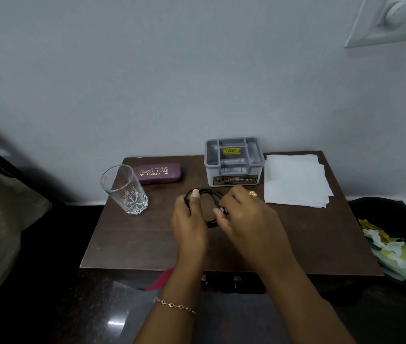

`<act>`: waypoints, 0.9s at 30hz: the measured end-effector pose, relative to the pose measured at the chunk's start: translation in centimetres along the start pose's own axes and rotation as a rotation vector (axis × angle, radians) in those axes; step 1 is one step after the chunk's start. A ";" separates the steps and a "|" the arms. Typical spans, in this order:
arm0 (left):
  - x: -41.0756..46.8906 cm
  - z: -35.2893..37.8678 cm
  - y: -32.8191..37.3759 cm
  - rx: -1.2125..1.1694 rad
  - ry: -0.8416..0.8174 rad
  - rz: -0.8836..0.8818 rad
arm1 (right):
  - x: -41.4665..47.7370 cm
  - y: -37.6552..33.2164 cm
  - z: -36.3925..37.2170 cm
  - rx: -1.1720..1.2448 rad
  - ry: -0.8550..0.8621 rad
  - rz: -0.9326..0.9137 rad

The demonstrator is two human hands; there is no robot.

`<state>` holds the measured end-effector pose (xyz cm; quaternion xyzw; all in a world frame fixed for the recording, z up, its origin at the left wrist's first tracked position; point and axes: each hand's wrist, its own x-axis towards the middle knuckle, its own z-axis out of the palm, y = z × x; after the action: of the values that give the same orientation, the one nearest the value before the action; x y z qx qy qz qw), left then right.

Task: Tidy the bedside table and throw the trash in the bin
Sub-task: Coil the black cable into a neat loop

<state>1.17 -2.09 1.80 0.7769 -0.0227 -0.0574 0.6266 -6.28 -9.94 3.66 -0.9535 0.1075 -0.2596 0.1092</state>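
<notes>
Head view shows both hands at frame centre over the table [147, 244], left hand [189, 219] curled round a coiled black cable [208, 194] and right hand [244, 214] pinching its end, with glass [125, 187], case [159, 173], grey box [233, 160] and napkins [296, 180] behind, bin [393, 214] at right.

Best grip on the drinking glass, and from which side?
I'd wrap the smooth wall of the glass above its cut base, coming from the near-left: it stands upright, open mouth up, and the spectacle case sits close behind on its right.
</notes>
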 end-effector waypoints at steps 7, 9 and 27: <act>1.5 -1.0 -0.7 -0.177 0.083 -0.153 | -0.1 0.5 -2.0 0.036 0.052 -0.161; 1.2 -1.0 -0.4 -0.226 0.058 -0.156 | -0.2 0.8 -1.8 0.070 0.023 -0.121; -0.8 -0.3 1.7 -0.338 -0.418 -0.194 | 0.1 0.2 2.2 1.424 0.067 0.864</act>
<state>0.50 -2.11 3.53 0.6314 -0.0673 -0.2790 0.7204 -5.08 -9.79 1.79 -0.5230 0.2770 -0.2290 0.7729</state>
